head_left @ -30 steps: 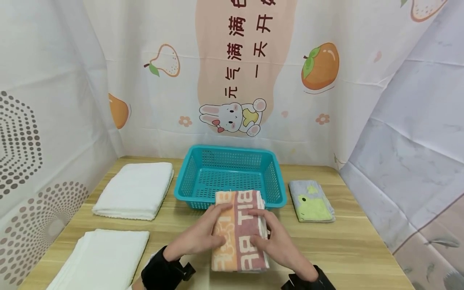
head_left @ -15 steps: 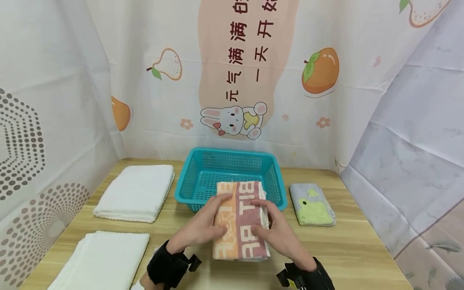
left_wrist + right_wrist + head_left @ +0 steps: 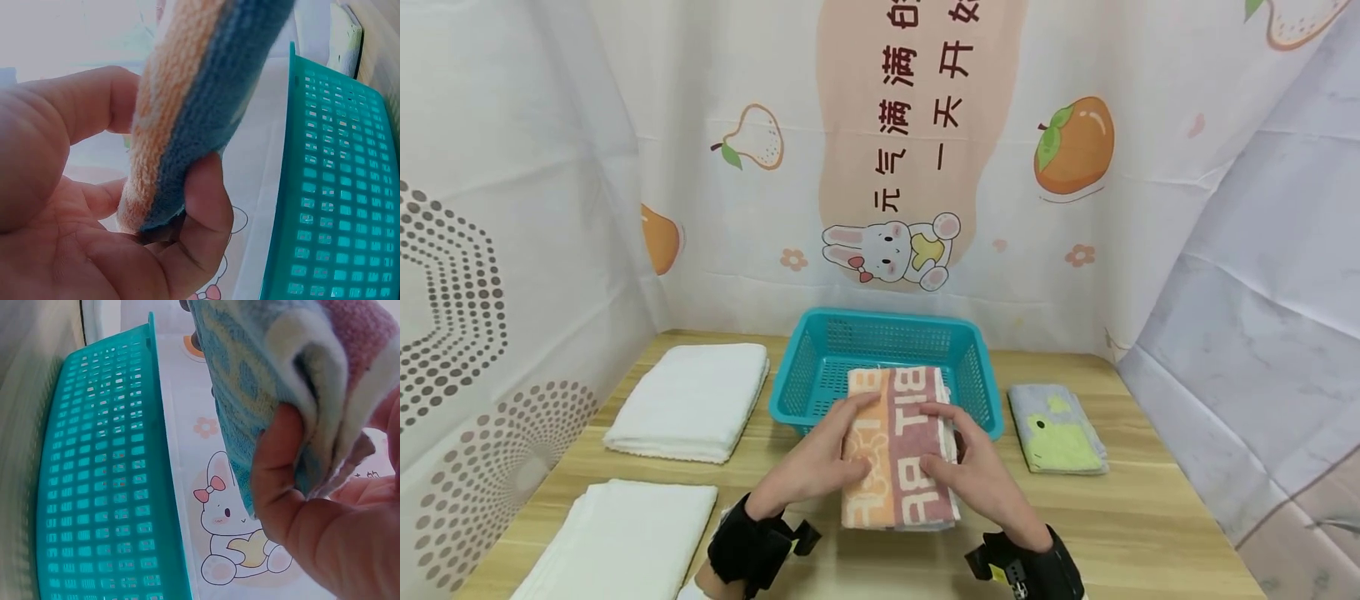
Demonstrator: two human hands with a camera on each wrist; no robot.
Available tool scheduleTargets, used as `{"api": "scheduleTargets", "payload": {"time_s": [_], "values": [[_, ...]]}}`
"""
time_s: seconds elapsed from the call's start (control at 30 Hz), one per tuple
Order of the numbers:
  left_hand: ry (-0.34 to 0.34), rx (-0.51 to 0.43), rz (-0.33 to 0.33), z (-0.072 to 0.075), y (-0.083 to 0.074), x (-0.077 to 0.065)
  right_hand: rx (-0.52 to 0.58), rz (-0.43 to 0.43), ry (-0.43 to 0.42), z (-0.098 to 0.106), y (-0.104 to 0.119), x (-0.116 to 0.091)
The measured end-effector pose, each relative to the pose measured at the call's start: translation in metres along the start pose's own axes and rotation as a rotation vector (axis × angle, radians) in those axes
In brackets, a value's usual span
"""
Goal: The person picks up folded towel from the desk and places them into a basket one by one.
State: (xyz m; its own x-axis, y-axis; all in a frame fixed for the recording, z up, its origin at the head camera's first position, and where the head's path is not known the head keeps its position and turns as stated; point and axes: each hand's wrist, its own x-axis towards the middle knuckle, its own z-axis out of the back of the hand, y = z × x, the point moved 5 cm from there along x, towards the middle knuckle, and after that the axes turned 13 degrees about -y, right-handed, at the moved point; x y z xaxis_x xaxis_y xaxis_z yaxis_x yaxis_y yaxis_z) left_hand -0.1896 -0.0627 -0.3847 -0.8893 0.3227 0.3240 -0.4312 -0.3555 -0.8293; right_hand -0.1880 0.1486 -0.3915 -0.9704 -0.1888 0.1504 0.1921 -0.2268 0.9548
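A folded towel [image 3: 898,467] with orange and mauve bands and white lettering is held up in front of the teal basket [image 3: 782,408], its far end overlapping the basket's near rim in the head view. My left hand [image 3: 820,454] grips the towel's left side, thumb on top. On the opposite side my right hand [image 3: 973,467] grips the layered edge, thumb also on top. Fingers [image 3: 209,194] curl under the towel in the left wrist view, where its underside looks blue. In the right wrist view a fingertip [image 3: 281,437] presses the bluish underside near the folds.
Two folded white towels, a farther one [image 3: 688,400] and a nearer one [image 3: 621,537], lie on the left of the wooden table [image 3: 1150,533]. A small grey and green folded towel [image 3: 1056,429] lies right of the basket. A printed curtain [image 3: 737,242] hangs behind.
Both hands have lifted the folded towel slightly and moved it forward, so it covers more of the basket's near side. The camera view has shifted a little.
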Motion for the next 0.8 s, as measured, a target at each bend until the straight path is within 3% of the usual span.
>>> {"api": "scheduleTargets", "payload": {"time_s": [0.1, 0.57, 0.8], "values": [[-0.004, -0.009, -0.003, 0.001, -0.001, 0.003, -0.006, 0.042, -0.013, 0.002, 0.002, 0.002], [-0.014, -0.065, 0.015, -0.001, -0.005, 0.015, 0.019, 0.043, -0.038, 0.009, 0.004, 0.012], [0.024, -0.053, -0.009, 0.001, -0.003, 0.026, -0.062, 0.000, -0.030, 0.012, 0.004, 0.022]]}}
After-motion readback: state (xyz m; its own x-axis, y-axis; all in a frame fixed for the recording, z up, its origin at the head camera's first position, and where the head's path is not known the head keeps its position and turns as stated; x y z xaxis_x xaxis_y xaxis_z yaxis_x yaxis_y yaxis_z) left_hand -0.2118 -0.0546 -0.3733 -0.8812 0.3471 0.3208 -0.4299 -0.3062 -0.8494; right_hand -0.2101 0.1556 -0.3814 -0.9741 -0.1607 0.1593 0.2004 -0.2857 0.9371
